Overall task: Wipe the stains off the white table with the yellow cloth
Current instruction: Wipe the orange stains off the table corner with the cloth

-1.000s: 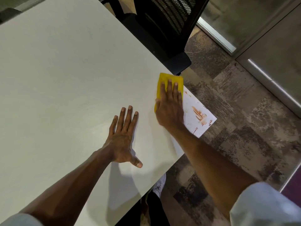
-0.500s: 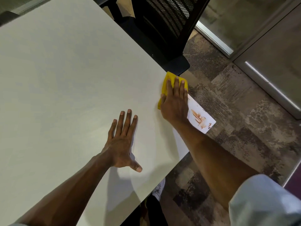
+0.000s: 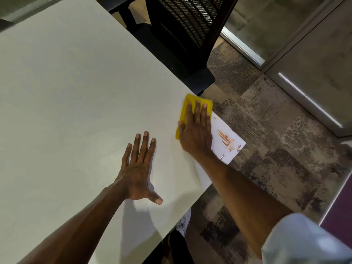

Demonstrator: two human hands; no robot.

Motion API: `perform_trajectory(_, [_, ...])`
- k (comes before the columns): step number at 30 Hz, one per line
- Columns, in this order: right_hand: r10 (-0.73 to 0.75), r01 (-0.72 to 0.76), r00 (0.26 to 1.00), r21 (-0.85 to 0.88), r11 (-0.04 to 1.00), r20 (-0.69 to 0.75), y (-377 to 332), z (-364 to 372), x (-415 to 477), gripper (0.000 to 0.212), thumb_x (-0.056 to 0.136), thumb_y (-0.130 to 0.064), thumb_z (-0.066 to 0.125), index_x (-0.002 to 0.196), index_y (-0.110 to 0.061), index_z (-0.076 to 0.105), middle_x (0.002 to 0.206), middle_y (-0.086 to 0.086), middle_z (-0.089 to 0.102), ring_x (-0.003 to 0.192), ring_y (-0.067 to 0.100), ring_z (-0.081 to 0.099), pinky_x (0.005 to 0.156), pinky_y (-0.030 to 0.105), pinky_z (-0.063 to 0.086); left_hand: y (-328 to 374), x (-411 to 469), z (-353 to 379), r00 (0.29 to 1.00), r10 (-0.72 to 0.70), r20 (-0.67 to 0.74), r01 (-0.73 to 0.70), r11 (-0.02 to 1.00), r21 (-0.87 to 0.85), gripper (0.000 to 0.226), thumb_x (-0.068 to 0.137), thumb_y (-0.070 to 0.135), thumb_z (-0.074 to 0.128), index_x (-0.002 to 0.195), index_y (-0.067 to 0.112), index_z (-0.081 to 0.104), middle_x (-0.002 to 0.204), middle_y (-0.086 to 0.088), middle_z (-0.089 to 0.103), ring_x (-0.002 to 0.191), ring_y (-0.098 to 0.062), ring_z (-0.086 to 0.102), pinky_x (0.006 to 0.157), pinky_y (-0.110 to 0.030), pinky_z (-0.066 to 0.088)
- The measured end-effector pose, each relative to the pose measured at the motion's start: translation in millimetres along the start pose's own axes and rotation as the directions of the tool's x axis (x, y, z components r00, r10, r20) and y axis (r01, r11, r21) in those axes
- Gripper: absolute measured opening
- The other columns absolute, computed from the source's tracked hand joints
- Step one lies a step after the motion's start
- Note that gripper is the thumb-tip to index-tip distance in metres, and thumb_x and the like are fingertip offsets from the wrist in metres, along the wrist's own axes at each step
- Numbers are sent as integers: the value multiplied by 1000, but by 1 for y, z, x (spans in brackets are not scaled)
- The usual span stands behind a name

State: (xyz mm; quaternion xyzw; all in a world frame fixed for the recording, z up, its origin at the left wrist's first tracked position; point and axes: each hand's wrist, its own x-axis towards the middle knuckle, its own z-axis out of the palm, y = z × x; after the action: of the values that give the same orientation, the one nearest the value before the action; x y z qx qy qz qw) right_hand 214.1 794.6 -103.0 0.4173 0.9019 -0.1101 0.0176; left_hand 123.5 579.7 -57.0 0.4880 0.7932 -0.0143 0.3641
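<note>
My right hand (image 3: pixel 196 130) lies flat on the folded yellow cloth (image 3: pixel 187 105) and presses it onto the white table (image 3: pixel 76 82) close to its right edge. Only the cloth's far end and left rim show past my fingers. Orange-brown stains (image 3: pixel 227 140) streak the table's right corner, just right of that hand. My left hand (image 3: pixel 138 166) rests palm down on the bare tabletop with its fingers spread, a hand's width left of the cloth, holding nothing.
A black mesh office chair (image 3: pixel 182 35) stands against the table's far right edge. Patterned grey carpet (image 3: pixel 276 149) lies to the right, with metal-framed glass panels (image 3: pixel 285 35) beyond. A white shoe (image 3: pixel 184 221) shows under the near edge.
My right hand slid the cloth away from me toward the table edge, then a little back. The left hand stayed planted. The corner stains look the same.
</note>
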Motion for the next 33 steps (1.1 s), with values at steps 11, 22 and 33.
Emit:
perform_trajectory(11, [-125, 126, 989, -4, 992, 80, -25, 0, -126, 75, 111, -49, 33, 168, -11, 2, 175, 17, -3, 163, 36, -7, 133, 50, 5, 1, -1, -1, 1000, -7, 6, 7, 1000, -12, 186, 41, 102, 78, 163, 22, -39, 167, -3, -54, 155, -29, -50, 130, -55, -25])
perform_trajectory(22, [-44, 45, 998, -1, 999, 52, -3, 0, -27, 77, 108, -50, 32, 167, -5, 11, 175, 21, 8, 162, 41, 3, 131, 55, 12, 5, 0, -6, 999, -16, 49, 15, 1000, 5, 183, 45, 100, 76, 158, 23, -45, 161, -3, -61, 152, -29, -55, 125, -52, -32])
perform_trajectory(33, [-282, 282, 956, 12, 959, 86, 17, 3, -170, 70, 111, -40, 40, 167, -9, 12, 176, 13, 5, 164, 33, -1, 130, 53, 20, 5, -4, -6, 998, -15, 61, 15, 1000, 7, 190, 38, 101, 79, 163, 19, -39, 164, -4, -57, 152, -27, -54, 126, -52, -30])
